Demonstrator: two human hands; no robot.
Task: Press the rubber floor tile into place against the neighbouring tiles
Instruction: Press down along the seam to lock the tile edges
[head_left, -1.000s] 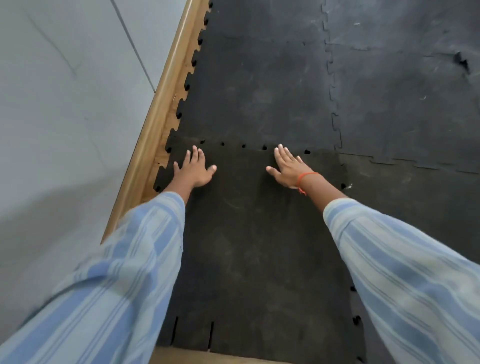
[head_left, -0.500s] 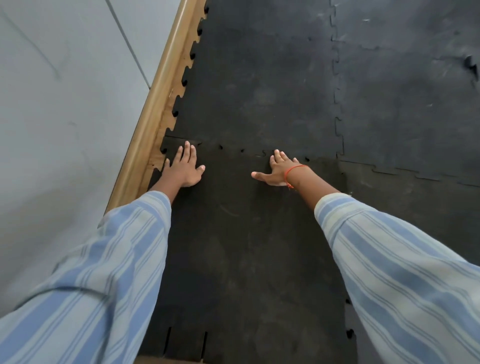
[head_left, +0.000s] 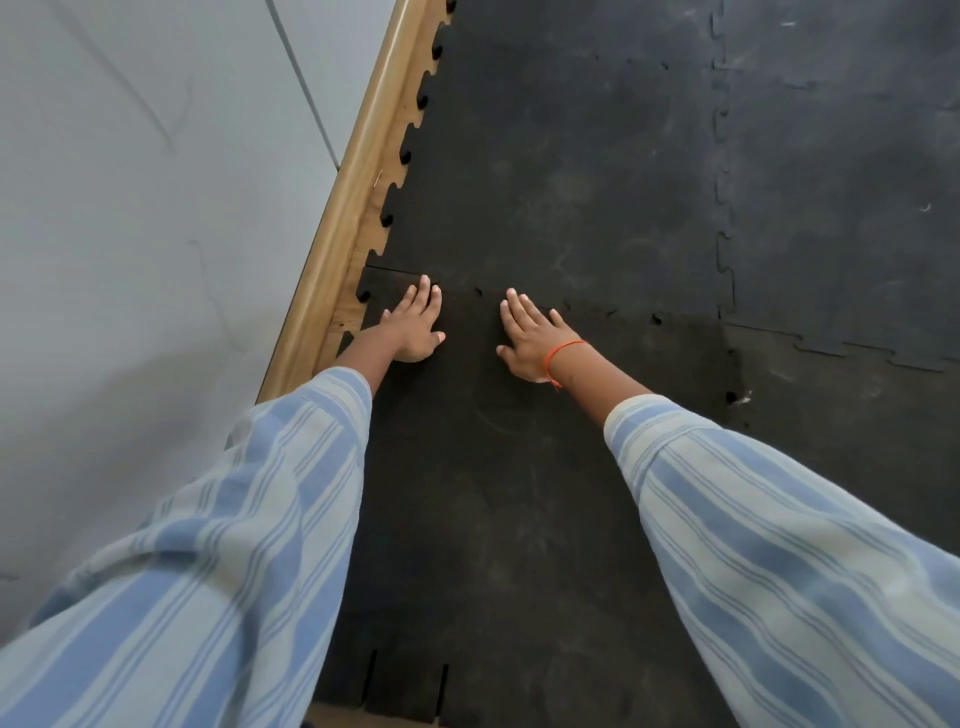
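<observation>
Both hands lie flat, palms down and fingers spread forward, on the far part of the rubber floor tile (head_left: 498, 493), a dark, matte sheet that runs from the near edge of the view up to the seam with the tile beyond it. The left hand (head_left: 413, 330) rests near the tile's far left corner, its fingertips reaching the seam, close to the wooden skirting (head_left: 358, 192) that runs along the foot of the grey wall (head_left: 130, 208). The right hand (head_left: 530, 338) rests just to the right of it, apart from it, with an orange thread bracelet (head_left: 563, 356) round the wrist; its fingertips also reach the seam. Neither hand has a grip on anything: each is fully open and simply pressed on the rubber. Along the seam with the far tile (head_left: 561, 156), a few small dark notches show where the interlocking teeth meet, most of them to the right of the right hand. On the right the tile borders a neighbouring tile (head_left: 857, 467), and a further tile (head_left: 841, 182) lies beyond that. Striped blue and pale sleeves (head_left: 779, 545) cover both forearms.
</observation>
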